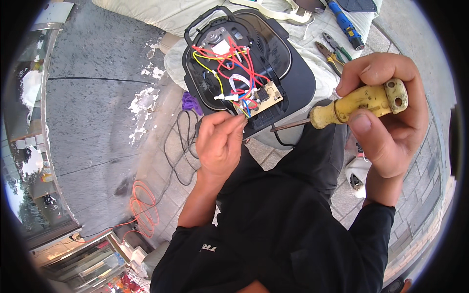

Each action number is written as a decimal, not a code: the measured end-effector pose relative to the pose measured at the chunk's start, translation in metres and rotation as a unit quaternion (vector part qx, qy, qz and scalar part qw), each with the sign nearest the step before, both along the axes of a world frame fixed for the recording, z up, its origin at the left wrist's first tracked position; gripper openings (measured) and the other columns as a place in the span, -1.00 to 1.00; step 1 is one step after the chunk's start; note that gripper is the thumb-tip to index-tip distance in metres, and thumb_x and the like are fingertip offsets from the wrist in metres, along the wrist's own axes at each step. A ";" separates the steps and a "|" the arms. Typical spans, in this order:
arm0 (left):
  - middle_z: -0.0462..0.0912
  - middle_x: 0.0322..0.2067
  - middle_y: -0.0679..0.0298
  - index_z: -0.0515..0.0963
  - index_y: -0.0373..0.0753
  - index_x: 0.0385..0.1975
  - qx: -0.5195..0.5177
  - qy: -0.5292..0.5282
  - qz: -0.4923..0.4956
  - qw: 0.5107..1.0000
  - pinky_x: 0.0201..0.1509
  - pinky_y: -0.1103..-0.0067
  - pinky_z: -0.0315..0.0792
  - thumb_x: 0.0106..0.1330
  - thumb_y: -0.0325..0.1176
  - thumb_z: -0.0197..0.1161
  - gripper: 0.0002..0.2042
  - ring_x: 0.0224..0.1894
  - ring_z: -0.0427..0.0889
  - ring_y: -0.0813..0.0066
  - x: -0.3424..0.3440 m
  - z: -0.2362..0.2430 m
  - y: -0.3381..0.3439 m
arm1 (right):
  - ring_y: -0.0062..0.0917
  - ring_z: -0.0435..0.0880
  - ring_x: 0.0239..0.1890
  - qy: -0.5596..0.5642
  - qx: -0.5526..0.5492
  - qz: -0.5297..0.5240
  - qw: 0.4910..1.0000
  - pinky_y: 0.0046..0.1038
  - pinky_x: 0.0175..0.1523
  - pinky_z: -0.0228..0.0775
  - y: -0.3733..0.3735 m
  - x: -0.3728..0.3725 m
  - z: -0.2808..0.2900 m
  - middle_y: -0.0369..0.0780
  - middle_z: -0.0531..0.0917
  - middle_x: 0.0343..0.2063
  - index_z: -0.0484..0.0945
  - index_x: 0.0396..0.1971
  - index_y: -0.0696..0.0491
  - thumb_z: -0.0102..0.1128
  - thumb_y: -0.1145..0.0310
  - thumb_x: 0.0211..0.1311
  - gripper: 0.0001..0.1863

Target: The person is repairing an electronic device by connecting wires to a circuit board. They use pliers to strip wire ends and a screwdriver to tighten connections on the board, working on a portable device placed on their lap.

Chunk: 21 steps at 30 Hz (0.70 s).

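Note:
In my right hand (391,141) is a screwdriver (364,103) with a worn yellow handle, wrapped by thumb and fingers. Its thin shaft points left, the tip near the front edge of an opened black electric appliance (300,83). My left hand (222,141) is closed in a pinch at that appliance's near edge, beside a tan circuit board (269,97). Whatever its fingertips hold is hidden. Red wires (251,68) tangle over the appliance's exposed inside, and a yellow wire (207,69) runs down its left part. White connectors and blue wires cluster near my left fingertips.
Beyond my right hand, two pairs of pliers (337,49) and a blue cylindrical tool (346,24) lie on a pale cloth-like cover (312,41). A dark cable (183,146) and an orange cord (144,207) coil on the ground at left. Something purple (191,102) lies beside the appliance.

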<state>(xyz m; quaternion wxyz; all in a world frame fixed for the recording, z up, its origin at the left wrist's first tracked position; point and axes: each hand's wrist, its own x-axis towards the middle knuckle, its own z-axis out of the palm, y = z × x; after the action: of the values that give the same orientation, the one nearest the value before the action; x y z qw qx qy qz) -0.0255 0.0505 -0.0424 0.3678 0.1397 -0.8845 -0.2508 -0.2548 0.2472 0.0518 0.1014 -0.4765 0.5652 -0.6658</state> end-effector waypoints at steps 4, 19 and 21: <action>0.66 -0.21 0.17 0.77 -0.38 -0.13 0.006 -0.007 0.014 1.000 -0.32 0.60 0.47 0.31 -0.66 0.49 -0.83 -0.33 0.60 0.51 -0.001 -0.001 0.004 | -0.47 0.63 -0.18 -0.036 -0.021 -0.016 0.999 -0.47 -0.04 0.49 0.003 0.004 -0.004 -0.04 0.65 -0.18 0.48 0.05 0.10 0.36 0.30 0.10 -0.51; 0.56 -0.25 0.26 0.78 -0.35 -0.15 0.019 -0.028 -0.011 0.999 -0.34 0.63 0.39 0.30 -0.61 0.54 -0.83 -0.35 0.52 0.56 -0.001 0.006 -0.003 | -0.48 0.62 -0.18 0.008 -0.007 -0.052 0.999 -0.48 -0.05 0.48 0.010 0.000 -0.005 -0.06 0.65 -0.19 0.49 0.05 0.08 0.39 0.27 0.13 -0.51; 0.56 -0.25 0.26 0.78 -0.35 -0.15 0.026 -0.031 -0.009 0.999 -0.36 0.63 0.38 0.29 -0.61 0.54 -0.83 -0.36 0.52 0.59 0.000 0.006 -0.002 | -0.49 0.62 -0.18 0.014 -0.013 -0.041 0.999 -0.48 -0.06 0.48 0.010 -0.001 -0.003 -0.06 0.65 -0.19 0.49 0.04 0.07 0.40 0.26 0.13 -0.51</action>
<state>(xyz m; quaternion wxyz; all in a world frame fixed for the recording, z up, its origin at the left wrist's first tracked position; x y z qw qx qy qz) -0.0256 0.0486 -0.0365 0.3343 0.1491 -0.8899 -0.2723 -0.2554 0.2572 0.0487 0.0598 -0.4636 0.5773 -0.6695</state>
